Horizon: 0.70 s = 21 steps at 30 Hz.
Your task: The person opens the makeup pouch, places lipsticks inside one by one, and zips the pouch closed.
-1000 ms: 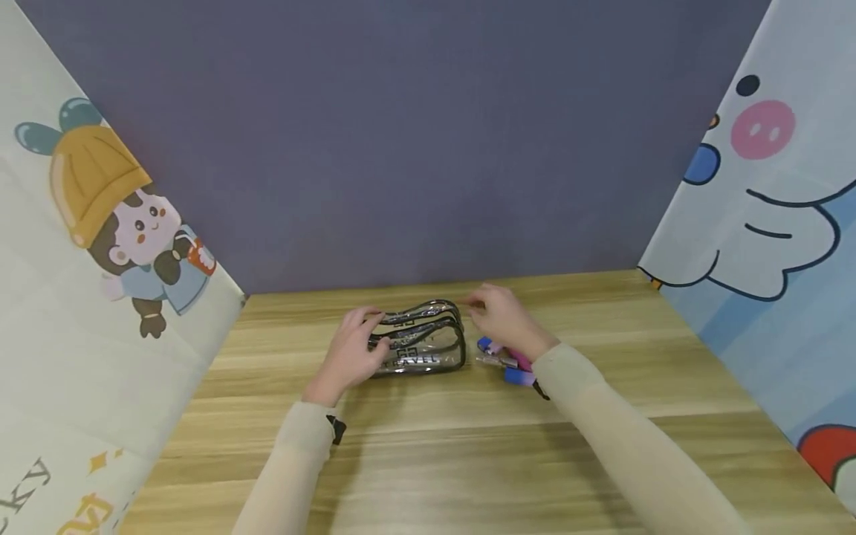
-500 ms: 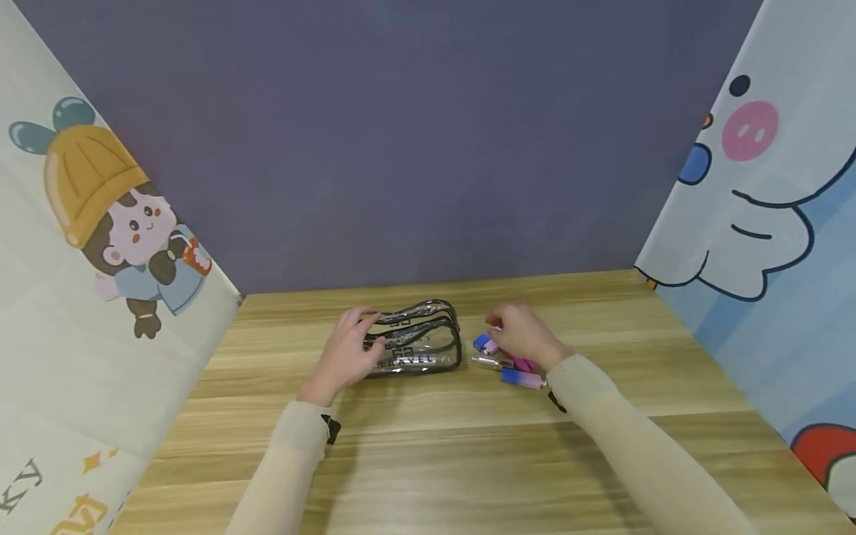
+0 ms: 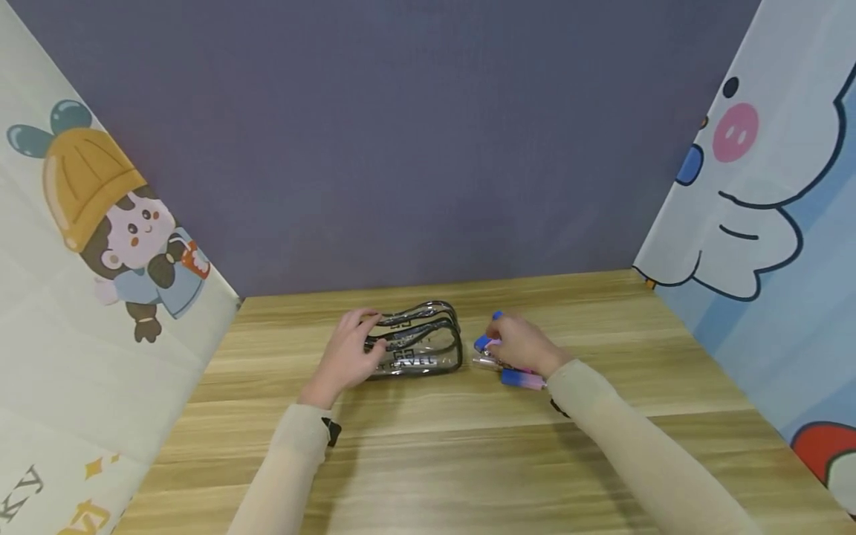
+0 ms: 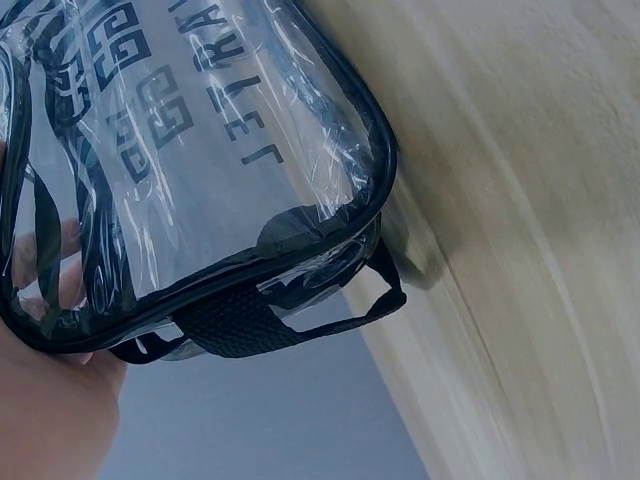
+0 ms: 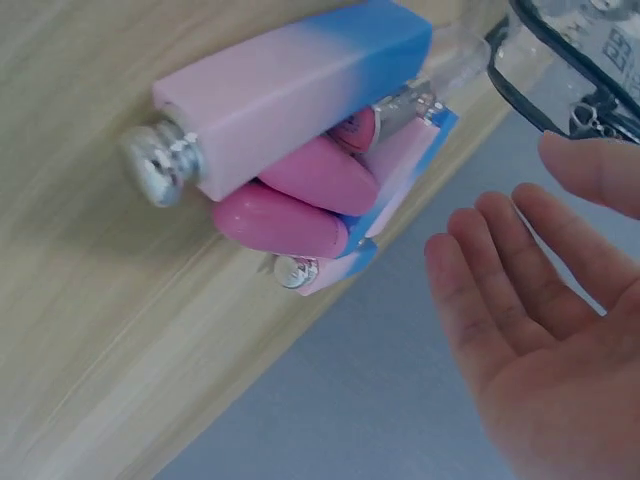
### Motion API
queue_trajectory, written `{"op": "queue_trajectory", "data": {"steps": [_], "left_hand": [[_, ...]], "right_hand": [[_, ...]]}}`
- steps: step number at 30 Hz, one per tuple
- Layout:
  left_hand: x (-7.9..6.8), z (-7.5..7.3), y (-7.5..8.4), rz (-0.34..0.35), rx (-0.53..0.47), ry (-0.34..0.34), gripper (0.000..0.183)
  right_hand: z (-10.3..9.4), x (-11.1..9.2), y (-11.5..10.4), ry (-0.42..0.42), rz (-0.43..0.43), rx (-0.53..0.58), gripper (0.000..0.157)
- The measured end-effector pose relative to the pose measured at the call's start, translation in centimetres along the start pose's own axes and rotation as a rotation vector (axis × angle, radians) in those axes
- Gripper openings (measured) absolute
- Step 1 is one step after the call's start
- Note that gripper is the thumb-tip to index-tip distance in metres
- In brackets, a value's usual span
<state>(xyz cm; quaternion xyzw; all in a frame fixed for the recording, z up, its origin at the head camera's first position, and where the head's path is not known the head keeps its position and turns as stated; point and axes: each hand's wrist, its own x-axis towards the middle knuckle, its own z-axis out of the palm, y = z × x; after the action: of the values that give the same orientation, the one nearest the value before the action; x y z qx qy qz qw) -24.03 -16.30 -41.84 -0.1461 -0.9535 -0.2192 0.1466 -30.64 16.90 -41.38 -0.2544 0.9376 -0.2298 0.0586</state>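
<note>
My left hand (image 3: 346, 357) grips the left end of a clear plastic travel pouch (image 3: 428, 357) with black piping. Fingers lie at its upper edge and the thumb at the front edge; in the left wrist view they show through the plastic, beside a black strap (image 4: 235, 318). My right hand (image 5: 550, 310) hovers at a small pile right of the pouch, fingers extended and holding nothing. The pile has several square pink-to-blue tubes (image 5: 300, 95) with silver knobs, two rounded pink pieces (image 5: 285, 220) and a clear tube with a silver band (image 5: 400, 112).
The wood-grain table (image 3: 428, 461) runs back to a dark grey-blue wall (image 3: 428, 148). Cartoon-printed panels stand along the left (image 3: 114, 245) and right (image 3: 756, 215) sides.
My right hand has moved from the pouch's right end rightward and nearer to the pile. A blue tube end now shows beyond its fingers. My left hand stays on the pouch.
</note>
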Motion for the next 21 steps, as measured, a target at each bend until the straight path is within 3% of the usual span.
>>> {"op": "queue_trajectory", "data": {"steps": [6, 11, 21], "left_hand": [[-0.1, 0.2, 0.1, 0.004, 0.001, 0.007, 0.057], [-0.1, 0.0, 0.1, -0.004, 0.005, -0.006, 0.057], [-0.1, 0.1, 0.2, 0.000, 0.008, 0.002, 0.057]], "right_hand": [[0.5, -0.2, 0.1, -0.035, -0.019, -0.030, 0.025], [1.4, -0.1, 0.4, -0.056, -0.056, -0.077, 0.008], [3.0, 0.0, 0.8, -0.071, -0.077, -0.150, 0.027]]}}
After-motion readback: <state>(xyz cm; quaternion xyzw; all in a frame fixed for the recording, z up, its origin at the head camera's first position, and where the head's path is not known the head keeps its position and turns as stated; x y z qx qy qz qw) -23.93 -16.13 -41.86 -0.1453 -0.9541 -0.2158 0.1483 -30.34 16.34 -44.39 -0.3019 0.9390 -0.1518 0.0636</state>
